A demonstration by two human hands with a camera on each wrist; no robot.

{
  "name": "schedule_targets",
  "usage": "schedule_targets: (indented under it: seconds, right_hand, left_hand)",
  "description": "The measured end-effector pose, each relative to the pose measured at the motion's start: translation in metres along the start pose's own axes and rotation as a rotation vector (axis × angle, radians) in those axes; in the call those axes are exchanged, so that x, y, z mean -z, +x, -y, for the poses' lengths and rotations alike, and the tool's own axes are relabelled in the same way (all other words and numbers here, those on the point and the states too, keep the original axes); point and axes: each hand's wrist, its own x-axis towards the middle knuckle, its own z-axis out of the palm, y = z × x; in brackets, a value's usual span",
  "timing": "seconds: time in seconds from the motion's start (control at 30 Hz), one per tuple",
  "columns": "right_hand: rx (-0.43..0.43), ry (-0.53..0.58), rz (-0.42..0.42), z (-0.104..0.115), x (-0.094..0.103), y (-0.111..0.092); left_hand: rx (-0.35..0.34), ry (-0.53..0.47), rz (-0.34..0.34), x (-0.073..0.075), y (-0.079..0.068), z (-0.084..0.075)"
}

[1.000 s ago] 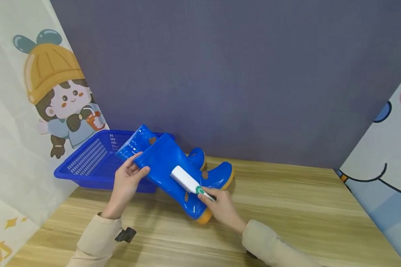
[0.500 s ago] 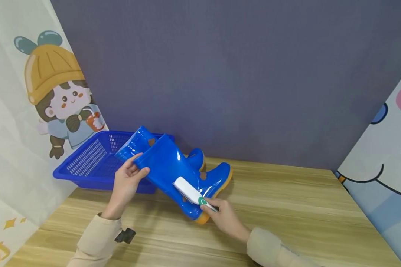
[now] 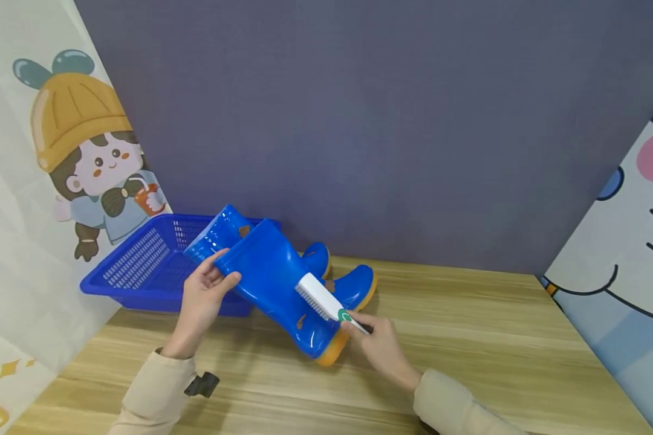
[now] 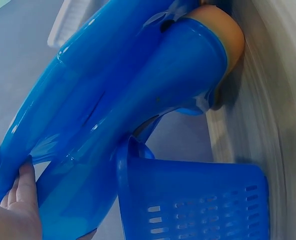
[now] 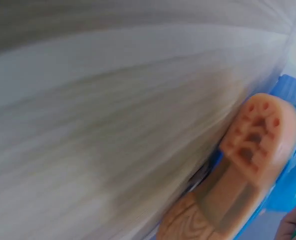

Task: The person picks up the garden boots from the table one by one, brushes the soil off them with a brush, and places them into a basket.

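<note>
My left hand (image 3: 204, 296) pinches the top rim of a glossy blue rain boot (image 3: 266, 266) between thumb and fingers, tilting it with the heel low near the table. In the right wrist view its orange treaded sole (image 5: 257, 137) shows. My right hand (image 3: 378, 341) grips the handle of a white brush (image 3: 320, 295) with a green mark, its bristles against the boot's shaft above the ankle. A second blue boot (image 3: 220, 232) lies behind the first, its shaft leaning over the basket edge and its toe (image 3: 317, 258) showing beyond. Both boots carry small brown patches.
A blue plastic basket (image 3: 141, 260) with slotted walls stands at the left on the wood-grain table (image 3: 468, 338). A dark grey panel (image 3: 359, 121) rises behind it. Cartoon-printed panels flank both sides.
The brush slid down the boot's shaft toward the ankle, then came back up and to the right. My left hand keeps its hold on the rim.
</note>
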Motion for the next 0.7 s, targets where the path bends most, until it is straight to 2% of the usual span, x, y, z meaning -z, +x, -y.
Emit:
schedule_targets:
  seconds: [0.07, 0.27, 0.7]
  right_hand:
    - [0.048, -0.005, 0.0, 0.002, -0.008, 0.002]
    - [0.167, -0.076, 0.092, -0.002, -0.03, 0.002]
    - [0.186, -0.16, 0.111, -0.008, -0.029, -0.002]
  left_hand:
    - [-0.001, -0.001, 0.0, 0.0, 0.0, 0.0]
    - [-0.006, -0.015, -0.003, 0.001, 0.001, 0.002]
    - [0.01, 0.005, 0.001, 0.001, 0.001, 0.001]
